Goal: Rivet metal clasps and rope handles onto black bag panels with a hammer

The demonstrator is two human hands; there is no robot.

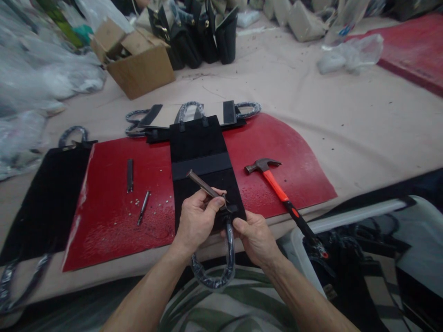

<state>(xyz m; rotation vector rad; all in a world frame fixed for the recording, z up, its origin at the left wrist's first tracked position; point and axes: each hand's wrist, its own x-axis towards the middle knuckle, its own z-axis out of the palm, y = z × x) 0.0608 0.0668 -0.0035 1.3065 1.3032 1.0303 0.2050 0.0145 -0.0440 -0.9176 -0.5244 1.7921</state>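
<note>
A black bag panel (198,140) with plastic-wrapped handles lies lengthwise in front of me on a red mat (114,173). My left hand (198,216) pinches a metal punch (202,182), tilted with its upper end to the left and its lower end near the base of the nearer handle (230,258). My right hand (255,235) grips the panel's near right corner beside that handle, thumb on top and fingers underneath. To the right rests a claw hammer (277,184) with an orange and black grip. Another flat metal punch (129,175) and a slim metal rod (143,207) lie at left.
More panels with wrapped handles (159,115) lie behind, and another black panel (48,189) at left. A white bin (301,251) holding bag pieces stands at right. A cardboard box (141,69), black bags (224,41) and clear plastic (349,55) are farther back.
</note>
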